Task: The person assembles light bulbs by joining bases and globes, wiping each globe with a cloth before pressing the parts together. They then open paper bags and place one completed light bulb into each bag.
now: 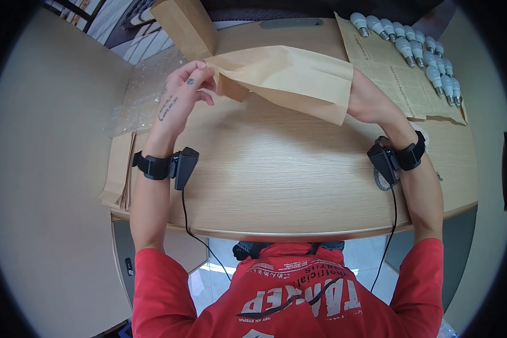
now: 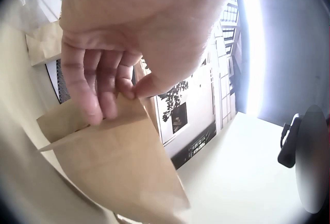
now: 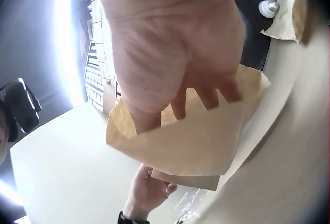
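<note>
Fingers of the left hand (image 1: 181, 94) pinch the left end of the paper bag (image 1: 290, 73), held above the far part of the table (image 1: 281, 180) in the head view; open room lies on the near side; avoid the light bulbs (image 1: 403, 45) at far right and the standing bag (image 1: 186, 28) at far left.

Left wrist view: the pinch is at the bag's corner; grip lightly to prevent tearing.

Right wrist view: the right hand (image 3: 172, 54) enters the mouth, fingers spread, tips hidden; spreading the bag appears to be the step; press evenly outward.

Paper bag (image 1: 298, 76) in every view
</note>
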Motion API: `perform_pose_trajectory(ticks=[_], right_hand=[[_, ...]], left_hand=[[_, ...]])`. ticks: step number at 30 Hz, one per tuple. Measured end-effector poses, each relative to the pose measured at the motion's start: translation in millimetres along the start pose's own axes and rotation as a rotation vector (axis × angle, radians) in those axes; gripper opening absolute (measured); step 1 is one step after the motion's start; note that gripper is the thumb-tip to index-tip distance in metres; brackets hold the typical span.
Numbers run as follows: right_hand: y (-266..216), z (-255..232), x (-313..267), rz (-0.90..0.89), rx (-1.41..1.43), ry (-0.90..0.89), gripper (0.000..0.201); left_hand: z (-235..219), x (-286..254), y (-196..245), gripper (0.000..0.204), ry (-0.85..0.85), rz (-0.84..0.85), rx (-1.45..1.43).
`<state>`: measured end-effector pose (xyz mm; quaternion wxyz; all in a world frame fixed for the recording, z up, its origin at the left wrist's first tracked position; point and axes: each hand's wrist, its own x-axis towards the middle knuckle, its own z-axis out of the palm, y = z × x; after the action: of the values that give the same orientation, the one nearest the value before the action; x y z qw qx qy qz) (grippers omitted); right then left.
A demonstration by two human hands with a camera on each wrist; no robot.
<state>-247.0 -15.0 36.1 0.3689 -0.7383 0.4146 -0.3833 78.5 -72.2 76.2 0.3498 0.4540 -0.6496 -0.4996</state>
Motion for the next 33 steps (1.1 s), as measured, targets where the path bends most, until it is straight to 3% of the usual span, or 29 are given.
perform_pose_trajectory(ticks=[3, 6, 9, 12, 15, 18, 21, 24, 28, 33], right_hand=[[7, 2, 4, -0.136, 0.073, 0.042, 0.049], [16, -9, 5, 0.057, 0.160, -0.076, 0.062], [-7, -9, 0, 0.145, 0.317, -0.031, 0.071], [1, -8, 2, 0.141, 0.449, -0.053, 0.074], [2, -9, 3, 0.177, 0.710, -0.095, 0.070], [8, -18, 4, 0.250, 0.798, -0.076, 0.062], [16, -14, 7, -0.108, 0.120, 0.026, 0.054], [34, -10, -8, -0.270, -0.169, 0.130, 0.046], [27, -12, -18, 0.006, -0.010, 0.040, 0.046], [40, -22, -18, 0.044, -0.089, -0.088, 0.049]], left_hand=[[16, 1, -8, 0.020, 0.004, 0.137, -0.035], [23, 7, -26, 0.027, 0.009, 0.278, 0.171], [27, 20, -30, 0.031, 0.127, 0.325, 0.374], [34, 41, -39, 0.035, 0.269, 0.321, 0.320], [39, 56, -40, 0.038, 0.148, 0.207, 0.260], [37, 67, -45, 0.040, 0.087, 0.169, 0.310], [39, 65, -39, 0.038, 0.037, 0.304, 0.348], [40, 52, -21, 0.036, -0.040, 0.315, 0.350], [39, 43, -4, 0.035, -0.148, 0.271, 0.324], [33, 43, -4, 0.038, -0.202, 0.162, 0.153]])
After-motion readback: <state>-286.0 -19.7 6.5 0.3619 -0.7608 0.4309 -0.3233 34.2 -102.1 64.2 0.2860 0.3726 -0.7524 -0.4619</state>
